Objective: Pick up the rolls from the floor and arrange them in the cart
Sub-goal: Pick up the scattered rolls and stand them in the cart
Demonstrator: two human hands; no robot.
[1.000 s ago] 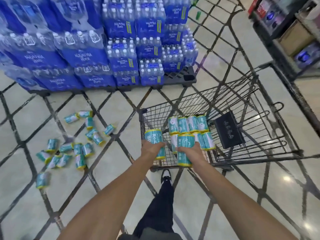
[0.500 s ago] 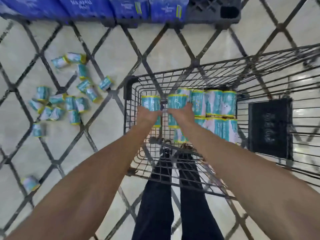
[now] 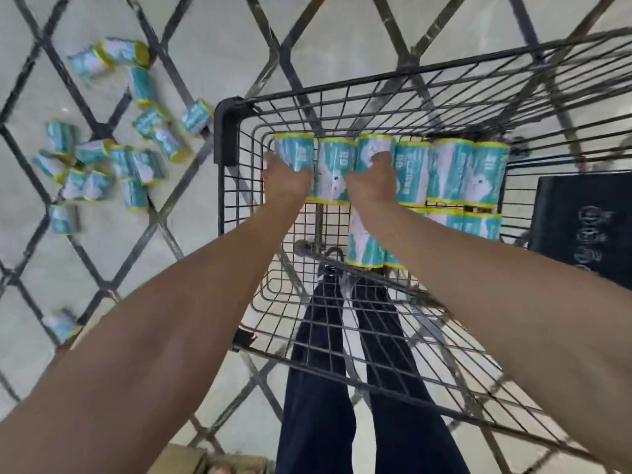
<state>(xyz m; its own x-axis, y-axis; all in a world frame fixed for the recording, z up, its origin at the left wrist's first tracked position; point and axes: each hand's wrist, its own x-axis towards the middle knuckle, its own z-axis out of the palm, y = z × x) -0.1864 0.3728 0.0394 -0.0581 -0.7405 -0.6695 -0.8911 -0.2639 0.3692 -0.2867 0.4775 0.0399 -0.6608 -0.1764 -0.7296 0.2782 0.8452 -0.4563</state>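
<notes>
Wire shopping cart (image 3: 236, 131) fills most of the view, seen from above w/ its front end toward the top; the person leans over the near rim, both forearms reaching in. Black fold-down seat flap (image 3: 581, 220) sits at the right, out of the way. Inside, teal-and-yellow wrapped rolls (image 3: 461, 172) lie side by side in a tight row against the front wall, a 2nd row (image 3: 482, 224) just nearer — packed flush, prob. so nothing slides through the grid and space isn't wasted.

Left hand (image 3: 285, 181) wraps the end roll (image 3: 295, 150) at the left of the row, fingers curled round it, seating it beside its neighbour. Right hand (image 3: 371, 183) grips another roll (image 3: 374, 148) a couple of places along, thumb over the wrapper — looks like it's being pressed into line.

Plenty left: a scatter of loose rolls (image 3: 102, 159) on the tiled floor left of the cart, plus one stray (image 3: 61, 325) nearer. Task maybe a third done, by my guess.
</notes>
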